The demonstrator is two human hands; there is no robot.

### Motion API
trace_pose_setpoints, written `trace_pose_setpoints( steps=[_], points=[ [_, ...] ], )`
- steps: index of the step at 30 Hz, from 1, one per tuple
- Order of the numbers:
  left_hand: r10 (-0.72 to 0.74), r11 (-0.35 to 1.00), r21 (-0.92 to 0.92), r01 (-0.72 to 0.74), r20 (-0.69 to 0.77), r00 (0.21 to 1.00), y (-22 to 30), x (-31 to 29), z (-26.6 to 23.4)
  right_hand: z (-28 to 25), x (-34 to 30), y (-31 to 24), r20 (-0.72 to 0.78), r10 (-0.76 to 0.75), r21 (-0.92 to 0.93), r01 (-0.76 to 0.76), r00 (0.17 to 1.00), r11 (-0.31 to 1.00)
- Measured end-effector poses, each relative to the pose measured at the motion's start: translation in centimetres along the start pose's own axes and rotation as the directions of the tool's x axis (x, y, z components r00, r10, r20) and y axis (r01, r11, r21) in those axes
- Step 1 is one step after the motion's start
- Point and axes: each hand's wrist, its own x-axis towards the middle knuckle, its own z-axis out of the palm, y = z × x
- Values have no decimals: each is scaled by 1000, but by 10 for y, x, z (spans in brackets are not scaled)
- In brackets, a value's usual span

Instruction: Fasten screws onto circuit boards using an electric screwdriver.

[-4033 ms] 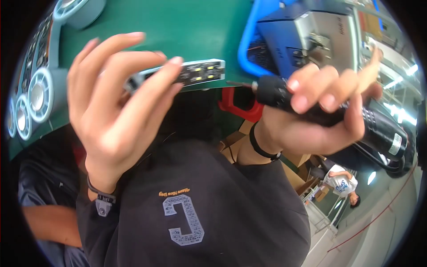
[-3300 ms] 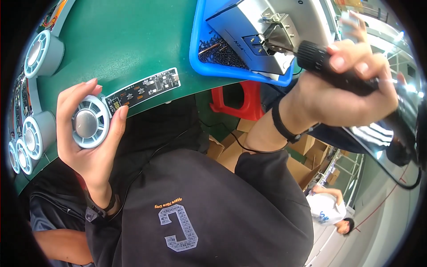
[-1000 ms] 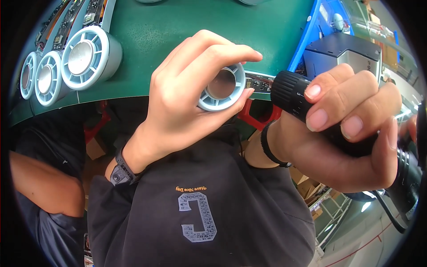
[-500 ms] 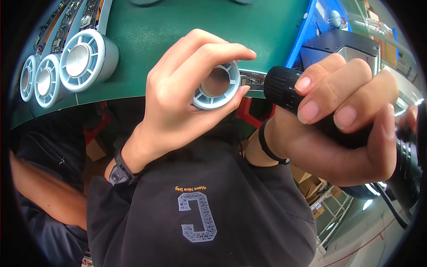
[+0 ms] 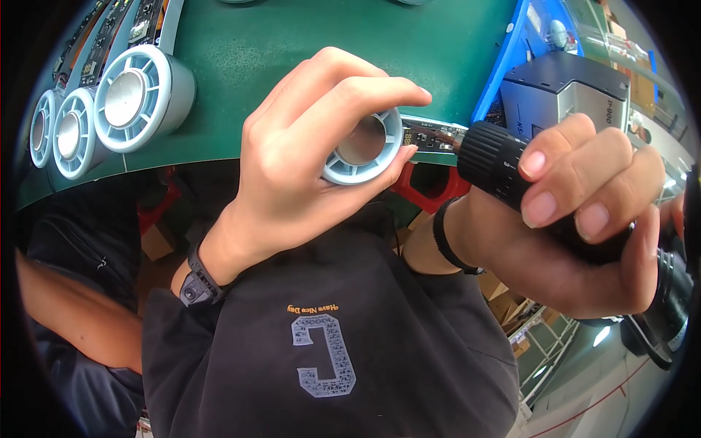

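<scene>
My left hand [image 5: 292, 139] curls around a light-blue round housing [image 5: 394, 142] with a spoked rim and a metal disc in its middle. A narrow circuit board [image 5: 429, 139] with a small display extends rightward from the housing, past my thumb and index fingertips. My right hand [image 5: 577, 197] is wrapped round a black electric screwdriver [image 5: 491, 159] with a ribbed, marked collar. Its thin bit points left, over the far end of the board; whether the bit touches it I cannot tell.
Several similar light-blue housings [image 5: 142, 109] with boards stand at left on the green table [image 5: 241, 44]. At right are a blue bin [image 5: 500, 62] and a grey and black box-shaped device [image 5: 569, 84]. Another person's forearm [image 5: 80, 321] shows at lower left.
My right hand and the screwdriver have moved right and slightly nearer, baring the bit and more of the board. The housing in my left hand has shifted slightly right.
</scene>
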Motion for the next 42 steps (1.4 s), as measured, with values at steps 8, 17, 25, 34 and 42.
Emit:
trace_pose_setpoints(
  steps=[8,17,25,34,42],
  points=[
    [-46,999,-23,47,13,999,3,0,-1,-4,6,5,17,8,53,-9,1000,999],
    [-68,998,-8,69,16,998,3,-1,-2,6,2,0,4,-18,16,18,1000,1000],
    [-16,1000,-25,16,-3,1000,-1,1,0,14,0,-1,-138,-102,-38,97,985,995],
    [-36,999,-13,36,-4,999,2,-2,-4,12,2,-6,-25,47,-117,-50,999,992],
    [-24,1000,-16,23,-13,1000,2,-2,-4,5,13,17,106,-17,65,10,994,998]
  ],
)
